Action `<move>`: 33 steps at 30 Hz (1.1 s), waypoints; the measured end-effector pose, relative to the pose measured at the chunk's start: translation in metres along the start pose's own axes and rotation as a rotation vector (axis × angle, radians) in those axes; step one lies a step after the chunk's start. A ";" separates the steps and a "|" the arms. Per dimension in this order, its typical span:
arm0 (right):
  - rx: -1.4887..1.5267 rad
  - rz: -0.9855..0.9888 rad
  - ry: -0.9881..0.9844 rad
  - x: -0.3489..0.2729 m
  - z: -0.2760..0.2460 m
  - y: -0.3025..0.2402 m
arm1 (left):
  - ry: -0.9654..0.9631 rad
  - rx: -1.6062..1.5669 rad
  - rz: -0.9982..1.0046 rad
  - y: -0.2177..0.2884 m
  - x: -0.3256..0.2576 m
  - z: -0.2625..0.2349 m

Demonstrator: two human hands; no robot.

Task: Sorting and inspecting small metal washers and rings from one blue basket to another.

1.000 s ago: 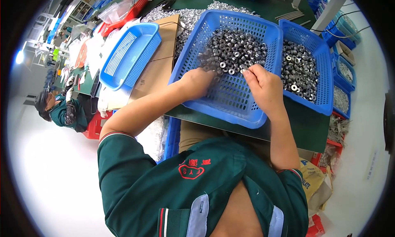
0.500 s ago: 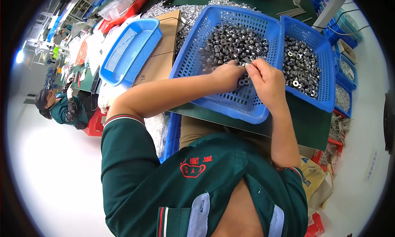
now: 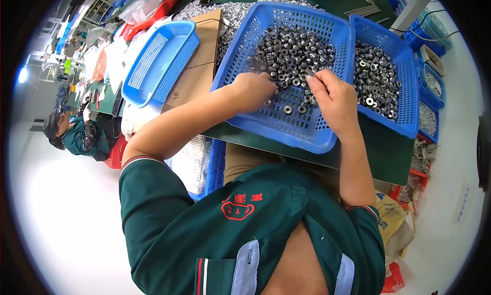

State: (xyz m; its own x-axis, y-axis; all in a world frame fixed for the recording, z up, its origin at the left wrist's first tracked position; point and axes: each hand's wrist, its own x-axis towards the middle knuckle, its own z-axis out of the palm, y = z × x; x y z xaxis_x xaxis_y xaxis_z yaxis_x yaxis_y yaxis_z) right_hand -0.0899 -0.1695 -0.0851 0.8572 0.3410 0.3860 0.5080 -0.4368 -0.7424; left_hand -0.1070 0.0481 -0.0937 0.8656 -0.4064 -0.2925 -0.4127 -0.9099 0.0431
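Note:
A large blue perforated basket (image 3: 307,143) stands in front of me with a heap of small dark metal rings (image 3: 294,54). My left hand (image 3: 254,92) is inside its left half, low beside the heap; the fingers are blurred and turned away, so their grip does not show. At the right side of the same basket is my right hand (image 3: 336,103), thumb and index finger pinched together at the heap's edge. Whatever sits at those fingertips is too small to make out. A few loose rings (image 3: 287,110) lie on the basket floor between my hands.
A second blue basket (image 3: 409,98) full of similar rings adjoins on the right. At the left, a light blue basket (image 3: 153,100) rests partly on cardboard (image 3: 197,59). Shiny metal parts (image 3: 199,12) are piled behind. Another person (image 3: 82,134) sits far left.
My left hand has moved left and slightly down, away from my right hand. The right hand has stayed nearly in place. More loose rings show on the basket floor.

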 end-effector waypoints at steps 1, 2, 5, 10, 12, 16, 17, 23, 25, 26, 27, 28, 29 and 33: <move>0.009 -0.009 0.006 0.000 0.001 0.000 | 0.000 0.001 0.001 -0.003 0.000 0.003; 0.015 -0.016 0.013 0.000 0.001 0.001 | -0.016 0.000 0.002 -0.003 0.000 0.004; 0.017 -0.014 0.006 -0.001 0.001 0.001 | -0.083 -0.017 -0.025 0.000 -0.002 0.004; 0.003 -0.011 0.000 -0.001 0.002 -0.001 | -0.072 -0.092 -0.085 -0.002 -0.007 0.013; 0.000 -0.010 -0.007 -0.001 0.002 -0.001 | 0.043 -0.128 -0.077 -0.001 -0.008 0.017; 0.004 -0.013 -0.003 -0.001 0.001 -0.002 | 0.028 -0.240 -0.114 -0.003 0.010 0.023; 0.006 -0.014 0.002 -0.001 0.001 -0.001 | 0.029 -0.294 -0.108 0.001 0.014 0.021; 0.003 -0.014 0.011 -0.001 0.001 0.004 | 0.229 -0.498 0.079 0.023 0.042 0.025; 0.009 -0.024 0.015 -0.001 0.003 0.004 | 0.227 -0.554 0.095 0.024 0.053 0.028; 0.015 -0.031 0.017 -0.002 0.004 0.005 | 0.222 -0.613 0.111 0.026 0.056 0.025; 0.012 -0.028 0.018 -0.002 0.003 0.004 | 0.295 -0.564 0.094 0.024 0.057 0.021; 0.013 -0.013 0.002 -0.001 0.003 0.003 | 0.343 -0.524 0.114 0.020 0.056 0.018; 0.015 0.004 -0.013 -0.002 0.003 0.003 | 0.388 -0.483 0.134 0.018 0.051 0.007; -0.005 -0.028 0.013 -0.002 0.002 0.006 | -0.017 -0.463 0.116 0.016 0.027 -0.018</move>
State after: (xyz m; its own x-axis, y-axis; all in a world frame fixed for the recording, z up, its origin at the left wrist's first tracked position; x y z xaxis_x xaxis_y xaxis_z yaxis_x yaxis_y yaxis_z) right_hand -0.0888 -0.1712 -0.0915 0.8438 0.3424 0.4132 0.5320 -0.4318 -0.7284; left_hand -0.0856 0.0211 -0.0840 0.8150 -0.5097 -0.2756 -0.3334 -0.8015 0.4964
